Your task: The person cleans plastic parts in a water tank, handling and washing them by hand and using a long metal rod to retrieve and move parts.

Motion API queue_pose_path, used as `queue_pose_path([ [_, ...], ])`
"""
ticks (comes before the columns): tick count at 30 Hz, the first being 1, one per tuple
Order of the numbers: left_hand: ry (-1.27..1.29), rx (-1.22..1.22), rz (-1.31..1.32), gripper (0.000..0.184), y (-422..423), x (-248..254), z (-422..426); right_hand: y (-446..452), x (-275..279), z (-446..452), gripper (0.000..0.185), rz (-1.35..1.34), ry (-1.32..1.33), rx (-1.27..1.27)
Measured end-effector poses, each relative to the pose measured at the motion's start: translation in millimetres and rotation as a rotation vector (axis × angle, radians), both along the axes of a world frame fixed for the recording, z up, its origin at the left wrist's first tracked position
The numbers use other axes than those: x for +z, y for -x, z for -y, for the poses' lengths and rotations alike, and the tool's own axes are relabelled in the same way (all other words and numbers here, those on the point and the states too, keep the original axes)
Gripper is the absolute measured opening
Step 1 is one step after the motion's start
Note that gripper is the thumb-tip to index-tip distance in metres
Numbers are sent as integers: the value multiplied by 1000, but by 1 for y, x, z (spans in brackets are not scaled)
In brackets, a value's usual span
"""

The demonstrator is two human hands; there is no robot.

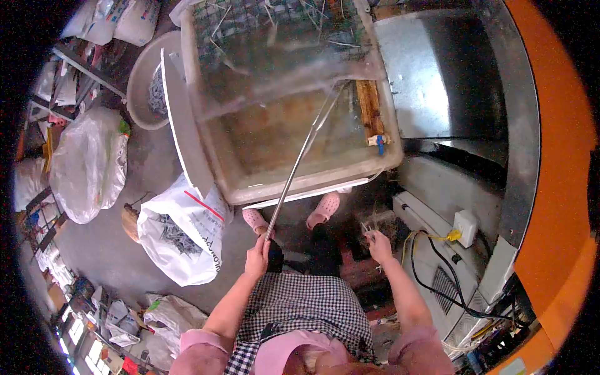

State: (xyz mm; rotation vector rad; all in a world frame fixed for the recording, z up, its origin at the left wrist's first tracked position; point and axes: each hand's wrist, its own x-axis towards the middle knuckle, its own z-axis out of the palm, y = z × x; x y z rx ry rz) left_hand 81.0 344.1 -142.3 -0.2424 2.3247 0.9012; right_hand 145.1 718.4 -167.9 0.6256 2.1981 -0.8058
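My left hand [256, 256] is closed around the near end of a long, thin metal rod [290, 176]. The rod slants away over a large tub of water [237, 192], and its far end looks split and reaches the water. To the right of my lap, my right hand [379, 245] is closed on a small, thin thing whose tip sticks out past the fingers; its kind is unclear. Inside the tub, a wooden block [369, 106] with a blue tie lies along the right wall. Thin pale strips lie over a dark green mesh [250, 31] at the far side.
A white sack [206, 234] of grey pieces stands left of my feet. Farther left are a round basin [140, 94] and a clear plastic bag [84, 165]. On the right are a metal chute [415, 81], an orange machine [562, 156] and black cables [459, 294].
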Motion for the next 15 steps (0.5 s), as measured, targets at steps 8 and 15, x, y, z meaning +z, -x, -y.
queue_pose_path([
  [8, 29, 52, 46, 29, 63, -69, -43, 20, -10, 27, 15, -157, 38, 78],
  [15, 232, -20, -65, 29, 98, -77, -9, 30, -9, 19, 15, -160, 58, 47],
])
